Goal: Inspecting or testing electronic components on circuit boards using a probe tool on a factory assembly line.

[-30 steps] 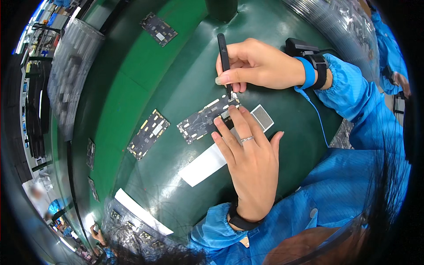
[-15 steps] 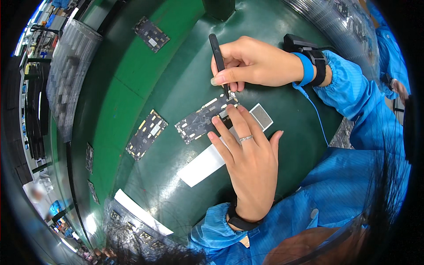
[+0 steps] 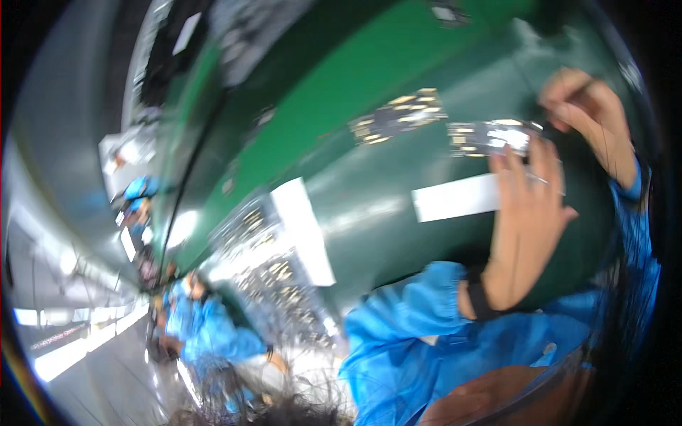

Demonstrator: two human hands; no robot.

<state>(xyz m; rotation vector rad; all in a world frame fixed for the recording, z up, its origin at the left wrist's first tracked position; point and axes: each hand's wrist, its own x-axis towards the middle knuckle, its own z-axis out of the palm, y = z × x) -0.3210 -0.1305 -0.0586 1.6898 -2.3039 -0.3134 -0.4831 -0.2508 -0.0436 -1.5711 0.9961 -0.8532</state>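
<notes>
My left hand (image 3: 527, 213) lies flat, fingers stretched, its fingertips on the near edge of a dark circuit board (image 3: 472, 140). A white strip (image 3: 455, 199) runs under this hand. Beyond the board's right end, my right hand (image 3: 591, 117) is pinched around slim black tweezers, which are badly smeared by motion here. Whether their tip touches the board cannot be made out. A second circuit board (image 3: 401, 117) with pale gold parts lies to the left on the green mat.
Clear plastic trays (image 3: 273, 284) holding several small boards stand at the lower left, with a white strip (image 3: 304, 231) along their edge. Another board (image 3: 447, 13) lies at the far edge. Co-workers in blue (image 3: 209, 326) sit farther left.
The view has swung left, so everything shifts rightward and blurs. More trays and co-workers come into sight. My left hand stays on the board; my right hand remains near its right end.
</notes>
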